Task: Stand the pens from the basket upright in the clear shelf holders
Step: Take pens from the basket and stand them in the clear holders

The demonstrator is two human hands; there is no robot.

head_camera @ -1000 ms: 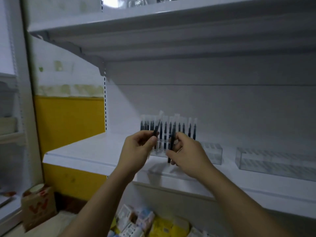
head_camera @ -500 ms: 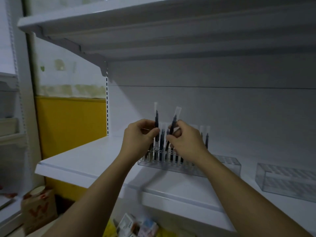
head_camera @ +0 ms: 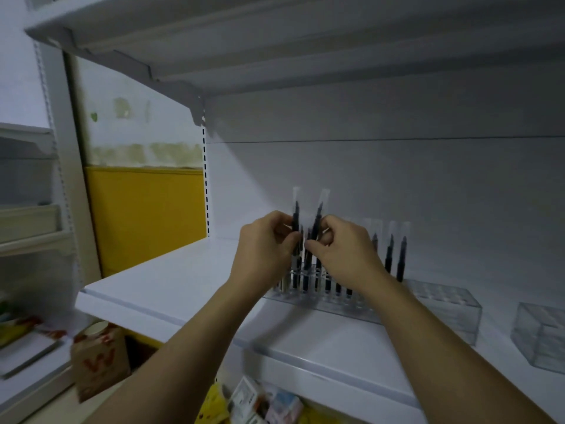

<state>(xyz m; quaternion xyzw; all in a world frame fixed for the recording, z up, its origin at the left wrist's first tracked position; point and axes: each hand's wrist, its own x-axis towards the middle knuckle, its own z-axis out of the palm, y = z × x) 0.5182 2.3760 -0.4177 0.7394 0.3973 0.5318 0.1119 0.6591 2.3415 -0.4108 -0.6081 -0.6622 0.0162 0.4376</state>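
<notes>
Left hand (head_camera: 263,249) pinches a black pen (head_camera: 295,214) in a clear sleeve between the thumb and curled fingers. The pen is close to upright and its upper part projects above the knuckles. Right hand (head_camera: 342,252) pinches a second pen (head_camera: 318,217), also black and sleeved, in the same manner; its top tilts slightly to the right. Both hands sit side by side, nearly touching, directly above the left portion of the clear holder (head_camera: 443,304), which rests on the white shelf (head_camera: 183,283) near the back panel. The lower ends of both held pens are hidden among the hands and the standing pens (head_camera: 389,255), so it cannot be determined whether either has entered a slot. The standing pens occupy the holder from its left end to past its middle, upright in rows; the right end shows a grid of slots. A second holder (head_camera: 541,335), also clear, stands on the same shelf, apart to the right and cut by the frame edge. An upper shelf (head_camera: 275,41) overhangs the work area. A yellow panel (head_camera: 146,215) lies to the left, a brown carton (head_camera: 97,359) stands at lower left, and assorted packets (head_camera: 260,402) lie below the shelf front.
</notes>
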